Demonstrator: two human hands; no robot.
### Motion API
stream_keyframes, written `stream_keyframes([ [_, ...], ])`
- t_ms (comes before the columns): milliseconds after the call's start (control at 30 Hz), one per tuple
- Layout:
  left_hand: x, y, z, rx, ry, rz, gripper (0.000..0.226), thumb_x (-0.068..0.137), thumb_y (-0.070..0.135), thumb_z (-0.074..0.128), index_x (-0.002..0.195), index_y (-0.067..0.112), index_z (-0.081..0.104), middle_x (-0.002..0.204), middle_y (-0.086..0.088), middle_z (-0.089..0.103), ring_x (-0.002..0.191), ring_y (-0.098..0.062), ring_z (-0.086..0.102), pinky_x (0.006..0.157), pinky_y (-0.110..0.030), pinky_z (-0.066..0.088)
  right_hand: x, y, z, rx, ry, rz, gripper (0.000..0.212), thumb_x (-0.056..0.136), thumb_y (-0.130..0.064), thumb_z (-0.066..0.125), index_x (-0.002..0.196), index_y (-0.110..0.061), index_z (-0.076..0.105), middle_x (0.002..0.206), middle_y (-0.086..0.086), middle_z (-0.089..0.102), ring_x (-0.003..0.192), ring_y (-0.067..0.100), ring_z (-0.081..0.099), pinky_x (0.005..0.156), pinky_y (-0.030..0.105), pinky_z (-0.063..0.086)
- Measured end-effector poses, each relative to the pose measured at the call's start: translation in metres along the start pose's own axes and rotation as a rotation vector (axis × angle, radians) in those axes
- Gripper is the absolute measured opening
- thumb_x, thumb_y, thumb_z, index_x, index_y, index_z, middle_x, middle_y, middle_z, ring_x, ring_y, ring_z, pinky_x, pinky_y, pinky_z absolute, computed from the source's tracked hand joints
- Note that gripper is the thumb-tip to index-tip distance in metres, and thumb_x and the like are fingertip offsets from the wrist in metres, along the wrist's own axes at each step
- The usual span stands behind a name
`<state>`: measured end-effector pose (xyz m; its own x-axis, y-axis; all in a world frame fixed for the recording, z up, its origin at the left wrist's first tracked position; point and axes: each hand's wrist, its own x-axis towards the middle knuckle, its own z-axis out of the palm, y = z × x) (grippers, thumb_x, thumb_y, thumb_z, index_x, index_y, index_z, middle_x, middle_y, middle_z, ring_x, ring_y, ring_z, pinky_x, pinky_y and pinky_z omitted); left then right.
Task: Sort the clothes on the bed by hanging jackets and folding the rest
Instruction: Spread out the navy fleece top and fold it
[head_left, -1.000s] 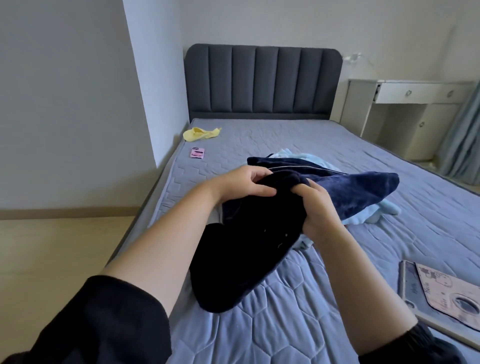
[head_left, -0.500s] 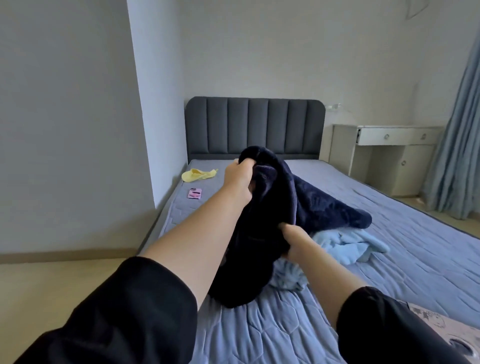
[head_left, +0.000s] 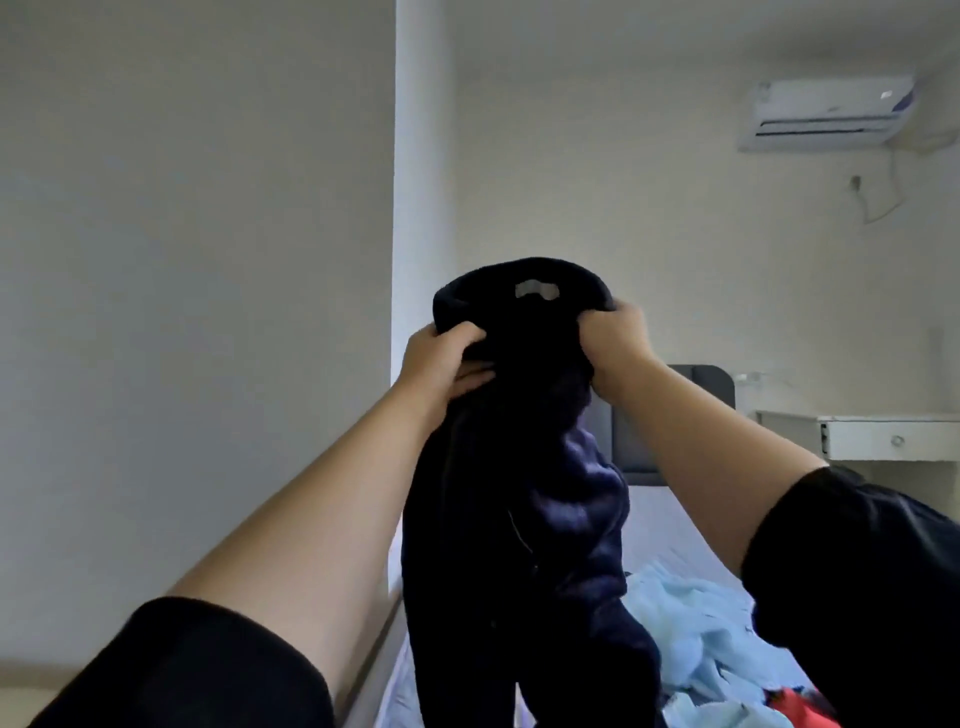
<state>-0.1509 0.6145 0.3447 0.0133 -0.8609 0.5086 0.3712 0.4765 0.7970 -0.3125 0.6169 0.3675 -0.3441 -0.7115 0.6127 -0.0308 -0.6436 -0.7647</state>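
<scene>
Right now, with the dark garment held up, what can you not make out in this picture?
Head view only.
1. dark garment: lower end cut off by the bottom edge; folds hide whether it is a jacket.
2. label at its collar: too small to read.
3. headboard: mostly hidden behind the garment and the right arm.
4. red cloth: blurred, cut off by the bottom edge.

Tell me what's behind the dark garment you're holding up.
Behind the garment, a corner of the headboard and a strip of bed show to its right, with blue clothes lower down. The garment covers the rest of the headboard and the bed directly behind.
</scene>
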Motion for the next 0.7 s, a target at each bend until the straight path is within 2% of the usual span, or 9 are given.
stream_keyframes([
  [133, 0.003, 0.021, -0.037, 0.826, 0.318, 0.152, 0.013, 0.075, 0.017, 0.055, 0.065, 0.012, 0.049, 0.061, -0.003, 0.052, 0.051, -0.022, 0.051, 0.048, -0.025, 0.042, -0.003, 0.018, -0.019, -0.716, 0.015, -0.228, 0.024, 0.080, 0.001, 0.043, 0.079, -0.014, 0.061, 0.064, -0.001, 0.056, 0.061, 0.020, 0.052, 0.052, 0.023, 0.037],
  [200, 0.005, 0.017, -0.058, 1.021, 0.489, 0.231, 0.018, 0.073, 0.014, 0.051, 0.059, 0.013, 0.039, 0.055, -0.002, 0.041, 0.051, -0.023, 0.039, 0.048, -0.024, 0.031, -0.006, 0.028, -0.034, -1.247, 0.029, -0.328, 0.012, 0.084, -0.009, 0.046, 0.081, -0.013, 0.057, 0.069, 0.003, 0.055, 0.061, 0.025, 0.048, 0.050, 0.025, 0.030],
  [267, 0.004, 0.006, -0.071, 1.078, 0.525, 0.198, 0.018, 0.076, 0.015, 0.052, 0.061, 0.010, 0.042, 0.057, -0.002, 0.044, 0.052, -0.023, 0.042, 0.048, -0.024, 0.032, -0.007, 0.033, -0.041, -1.601, 0.011, -0.312, 0.019, 0.091, -0.025, 0.045, 0.088, -0.013, 0.059, 0.078, 0.007, 0.059, 0.067, 0.026, 0.049, 0.054, 0.027, 0.031],
  [300, 0.004, -0.001, -0.073, 1.022, 0.514, 0.118, 0.015, 0.078, 0.016, 0.053, 0.066, 0.009, 0.047, 0.061, -0.002, 0.048, 0.055, -0.022, 0.046, 0.049, -0.024, 0.035, -0.010, 0.033, -0.041, -1.610, -0.026, -0.195, 0.027, 0.093, -0.030, 0.041, 0.095, -0.012, 0.061, 0.087, 0.009, 0.062, 0.072, 0.027, 0.052, 0.058, 0.028, 0.035],
  [367, 0.002, -0.012, -0.068, 0.788, 0.464, -0.118, 0.010, 0.080, 0.019, 0.053, 0.084, 0.009, 0.055, 0.075, -0.003, 0.057, 0.063, -0.021, 0.053, 0.050, -0.023, 0.039, -0.011, 0.033, -0.036, -1.295, -0.173, 0.096, 0.035, 0.096, -0.027, 0.035, 0.108, -0.005, 0.060, 0.100, 0.019, 0.064, 0.069, 0.028, 0.055, 0.058, 0.029, 0.040],
  [467, -0.003, -0.022, -0.058, 0.492, 0.298, -0.397, 0.017, 0.084, 0.018, 0.048, 0.097, 0.012, 0.058, 0.087, -0.004, 0.063, 0.071, -0.021, 0.059, 0.050, -0.022, 0.045, -0.007, 0.030, -0.022, -0.616, -0.145, 0.361, 0.037, 0.098, -0.015, 0.037, 0.127, 0.005, 0.050, 0.076, 0.017, 0.055, 0.043, 0.025, 0.052, 0.043, 0.023, 0.043],
  [533, -0.003, -0.025, -0.057, 0.463, 0.248, -0.423, 0.012, 0.083, 0.012, 0.045, 0.090, 0.012, 0.055, 0.078, -0.004, 0.060, 0.066, -0.020, 0.057, 0.050, -0.021, 0.044, -0.002, 0.030, -0.020, -0.357, -0.034, 0.331, 0.032, 0.096, -0.010, 0.041, 0.123, 0.003, 0.053, 0.067, 0.011, 0.053, 0.031, 0.016, 0.054, 0.034, 0.019, 0.044],
  [600, -0.001, -0.024, -0.061, 0.576, 0.268, -0.278, 0.016, 0.080, 0.005, 0.041, 0.087, 0.013, 0.052, 0.073, -0.003, 0.055, 0.063, -0.020, 0.051, 0.053, -0.022, 0.039, 0.003, 0.031, -0.026, -0.345, 0.086, 0.177, 0.026, 0.088, -0.003, 0.043, 0.105, 0.001, 0.061, 0.061, 0.011, 0.055, 0.034, 0.018, 0.057, 0.035, 0.021, 0.045],
  [700, 0.008, -0.023, -0.081, 1.047, 0.326, 0.184, 0.020, 0.071, -0.003, 0.037, 0.073, 0.013, 0.050, 0.064, -0.004, 0.045, 0.057, -0.023, 0.037, 0.050, -0.025, 0.027, 0.004, 0.044, -0.057, -0.748, 0.241, -0.097, 0.015, 0.076, -0.012, 0.048, 0.078, -0.007, 0.063, 0.059, 0.004, 0.054, 0.067, 0.033, 0.062, 0.058, 0.027, 0.041],
])
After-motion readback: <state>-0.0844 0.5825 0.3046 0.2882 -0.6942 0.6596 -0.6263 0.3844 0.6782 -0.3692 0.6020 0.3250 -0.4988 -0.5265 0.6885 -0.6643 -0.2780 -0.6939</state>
